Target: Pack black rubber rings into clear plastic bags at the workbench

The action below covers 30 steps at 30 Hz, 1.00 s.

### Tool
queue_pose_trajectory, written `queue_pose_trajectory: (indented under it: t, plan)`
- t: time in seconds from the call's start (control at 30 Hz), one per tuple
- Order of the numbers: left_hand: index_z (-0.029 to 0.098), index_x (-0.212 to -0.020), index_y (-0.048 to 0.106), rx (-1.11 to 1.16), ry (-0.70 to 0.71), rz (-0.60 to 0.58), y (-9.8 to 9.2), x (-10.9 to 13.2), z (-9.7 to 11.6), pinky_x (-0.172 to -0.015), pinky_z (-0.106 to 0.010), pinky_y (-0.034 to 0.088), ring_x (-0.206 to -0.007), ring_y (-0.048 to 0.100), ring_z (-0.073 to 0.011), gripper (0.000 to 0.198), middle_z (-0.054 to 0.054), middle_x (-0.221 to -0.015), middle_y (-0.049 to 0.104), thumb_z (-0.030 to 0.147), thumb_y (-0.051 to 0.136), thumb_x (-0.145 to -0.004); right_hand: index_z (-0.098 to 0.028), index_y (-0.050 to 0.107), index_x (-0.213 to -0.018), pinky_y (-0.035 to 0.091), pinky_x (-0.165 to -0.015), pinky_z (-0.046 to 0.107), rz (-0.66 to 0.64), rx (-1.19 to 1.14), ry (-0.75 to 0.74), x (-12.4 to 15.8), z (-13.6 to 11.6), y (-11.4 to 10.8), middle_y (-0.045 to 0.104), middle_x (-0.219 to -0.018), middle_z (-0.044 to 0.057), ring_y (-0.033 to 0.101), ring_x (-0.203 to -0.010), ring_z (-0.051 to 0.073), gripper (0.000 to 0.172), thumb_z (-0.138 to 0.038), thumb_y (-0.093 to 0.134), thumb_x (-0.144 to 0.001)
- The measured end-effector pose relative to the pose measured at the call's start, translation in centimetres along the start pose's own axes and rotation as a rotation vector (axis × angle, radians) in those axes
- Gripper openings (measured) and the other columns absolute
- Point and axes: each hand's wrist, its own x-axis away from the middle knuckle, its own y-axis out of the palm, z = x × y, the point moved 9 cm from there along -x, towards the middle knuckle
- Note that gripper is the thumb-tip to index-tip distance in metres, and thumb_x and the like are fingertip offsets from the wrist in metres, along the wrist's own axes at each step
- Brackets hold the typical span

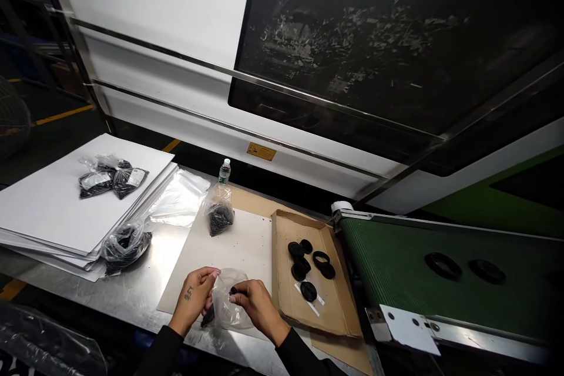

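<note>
My left hand (196, 298) pinches the edge of a small clear plastic bag (230, 301) just above the steel table. My right hand (259, 306) grips the same bag from the right, its fingertips on a small black part (233, 291) at the bag's mouth. Another dark piece (207, 320) hangs low in the bag beside my left hand. A shallow cardboard tray (286, 305) with several black round parts (308, 291) lies just right of my hands.
A bag of small black bits (219, 217) and a water bottle (224, 171) stand behind the hands. White sheets (53, 205) carry bagged black parts at left. A green conveyor belt (396, 264) with two black rings (443, 265) runs at right.
</note>
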Motion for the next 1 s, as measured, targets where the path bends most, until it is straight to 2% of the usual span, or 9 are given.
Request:
queue_pose_trajectory:
  t: [0.17,0.4,0.5,0.63,0.77,0.87,1.0]
  plan:
    - [0.011,-0.105,0.059,0.01,0.007,-0.002,-0.2,0.0,0.3,-0.028,-0.019,0.028,-0.031,0.04,-0.0081,0.049,0.011,-0.044,0.041,0.053,0.057,-0.08,-0.019,0.036,-0.053,0.018,-0.054,0.028,0.002,-0.014,-0.003,0.1,0.2,0.2,0.03,-0.052,-0.006,0.028,-0.056,0.009,0.034,-0.025,0.062,-0.073]
    - [0.013,-0.101,0.059,0.019,0.014,-0.017,-0.1,0.2,0.6,-0.028,-0.018,0.028,-0.031,0.04,-0.0077,0.045,0.011,-0.044,0.042,0.053,0.057,-0.08,-0.019,0.037,-0.055,0.022,-0.058,0.028,-0.006,-0.022,-0.073,0.3,-1.0,-0.1,0.038,-0.053,-0.006,0.037,-0.057,0.01,0.031,-0.024,0.06,-0.075]
    - [0.014,-0.1,0.059,0.023,0.016,-0.02,-0.1,0.1,0.5,-0.028,-0.018,0.029,-0.031,0.041,-0.0077,0.044,0.011,-0.046,0.043,0.053,0.057,-0.08,-0.019,0.047,-0.054,0.024,-0.058,0.028,-0.002,0.01,-0.058,0.4,-1.0,-0.1,0.044,-0.052,-0.004,0.038,-0.057,0.012,0.024,-0.024,0.059,-0.075]
    - [0.013,-0.1,0.059,0.025,0.017,-0.023,-0.1,0.1,0.3,-0.028,-0.018,0.029,-0.031,0.042,-0.008,0.045,0.011,-0.045,0.042,0.054,0.056,-0.08,-0.017,0.066,-0.064,0.03,-0.061,0.028,0.036,0.019,-0.001,0.6,-0.6,-0.3,0.062,-0.061,0.002,0.048,-0.062,0.015,0.016,-0.026,0.058,-0.075]
    - [0.013,-0.101,0.059,0.022,0.017,-0.013,-0.3,0.2,0.2,-0.028,-0.018,0.029,-0.031,0.041,-0.0077,0.046,0.011,-0.046,0.042,0.054,0.056,-0.08,-0.017,0.069,-0.067,0.033,-0.062,0.028,0.089,-0.208,0.073,0.6,0.4,-0.6,0.065,-0.065,0.003,0.052,-0.065,0.015,0.017,-0.027,0.059,-0.076]
    - [0.013,-0.101,0.06,0.011,0.017,-0.019,-0.2,0.2,0.3,-0.028,-0.018,0.028,-0.031,0.041,-0.0076,0.046,0.011,-0.046,0.041,0.054,0.056,-0.08,-0.014,0.069,-0.075,0.033,-0.056,0.027,0.108,-0.422,0.177,0.5,1.8,-0.4,0.064,-0.068,0.004,0.045,-0.057,0.012,0.027,-0.036,0.054,-0.081]
    - [0.013,-0.101,0.061,-0.011,0.016,-0.031,0.2,0.2,0.5,-0.029,-0.019,0.028,-0.032,0.041,-0.0078,0.046,0.01,-0.046,0.042,0.053,0.055,-0.081,-0.012,0.07,-0.09,0.029,-0.053,0.026,0.122,-0.497,0.204,0.6,2.7,-0.4,0.062,-0.069,0.003,0.038,-0.054,0.01,0.035,-0.041,0.052,-0.083]
